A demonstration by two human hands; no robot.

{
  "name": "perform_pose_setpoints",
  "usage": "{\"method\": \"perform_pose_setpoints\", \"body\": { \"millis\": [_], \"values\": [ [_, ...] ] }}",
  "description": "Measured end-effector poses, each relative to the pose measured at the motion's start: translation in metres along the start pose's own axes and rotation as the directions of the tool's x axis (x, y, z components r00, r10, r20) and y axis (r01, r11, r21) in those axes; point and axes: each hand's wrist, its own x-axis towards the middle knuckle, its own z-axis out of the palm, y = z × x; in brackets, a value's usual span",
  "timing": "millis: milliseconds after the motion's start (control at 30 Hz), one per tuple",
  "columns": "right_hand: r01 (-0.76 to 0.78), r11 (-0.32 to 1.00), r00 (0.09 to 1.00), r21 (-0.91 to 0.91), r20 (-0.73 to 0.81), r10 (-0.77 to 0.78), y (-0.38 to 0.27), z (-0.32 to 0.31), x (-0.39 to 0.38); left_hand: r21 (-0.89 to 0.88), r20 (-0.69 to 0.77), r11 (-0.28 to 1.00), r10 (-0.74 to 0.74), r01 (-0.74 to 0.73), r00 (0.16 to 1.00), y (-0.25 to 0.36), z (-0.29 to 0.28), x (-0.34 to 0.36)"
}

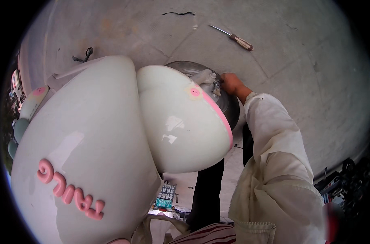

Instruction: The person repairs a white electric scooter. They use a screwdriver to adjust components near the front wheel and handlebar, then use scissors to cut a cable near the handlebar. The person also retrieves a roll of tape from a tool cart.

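Head view: against the right hand [230, 83], fingers curled, contents hidden, a wheel [233, 107] is apparently being worked on; steadiness seems needed next.

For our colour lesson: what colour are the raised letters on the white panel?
The raised letters are pink, shown in the head view.

One hand [233, 83], one wheel [233, 106], one white fender [181, 122], one screwdriver [233, 38].
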Motion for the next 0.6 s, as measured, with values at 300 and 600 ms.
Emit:
{"method": "perform_pose_setpoints", "body": {
  "millis": [300, 600],
  "values": [
    [0.06, 0.994, 0.99, 0.091, -0.135, -0.047, 0.006, 0.016, 0.0, -0.004, -0.008, 0.999, 0.04, -0.04, 0.999, 0.0, -0.003, 0.003],
    [0.056, 0.976, 0.998, -0.208, 0.046, -0.048, -0.005, 0.001, 0.012, -0.01, -0.032, 0.999, 0.05, -0.051, 0.998, 0.002, -0.002, -0.002]
  ]
}}
